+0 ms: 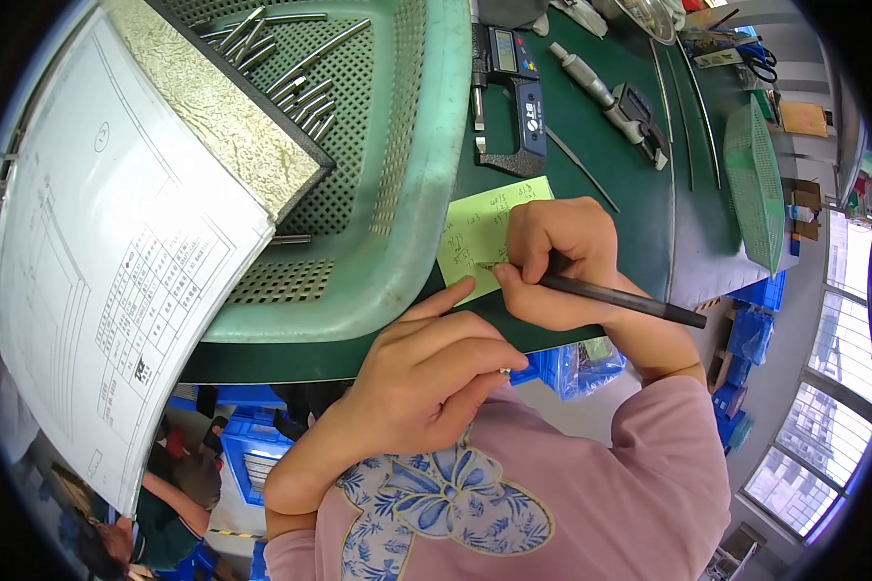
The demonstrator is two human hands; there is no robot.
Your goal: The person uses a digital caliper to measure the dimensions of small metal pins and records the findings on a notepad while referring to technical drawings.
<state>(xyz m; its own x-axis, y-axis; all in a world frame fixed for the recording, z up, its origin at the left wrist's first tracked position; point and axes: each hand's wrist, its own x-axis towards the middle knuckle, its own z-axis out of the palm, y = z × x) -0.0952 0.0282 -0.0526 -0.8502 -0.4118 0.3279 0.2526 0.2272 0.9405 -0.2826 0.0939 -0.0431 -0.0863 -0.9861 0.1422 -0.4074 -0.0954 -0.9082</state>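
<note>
My right hand [562, 257] is closed around a black pen [630, 298], its tip on a yellow-green paper note [465, 242] with handwriting on it. The note lies on the green tabletop beside the basket. My left hand [436, 373] rests at the table's front edge, one finger stretched to the lower edge of the note. Its other fingers curl in toward the thumb. A tiny pale bit shows near those fingertips, too small to name.
A green perforated basket [436, 194] on the left holds metal rods [300, 97], a speckled board [233, 97] and printed sheets [116, 242]. Beyond the note lie a digital micrometer [513, 107] and another one [610, 102]. A second green basket [754, 184] stands right. Another person [165, 513] is at lower left.
</note>
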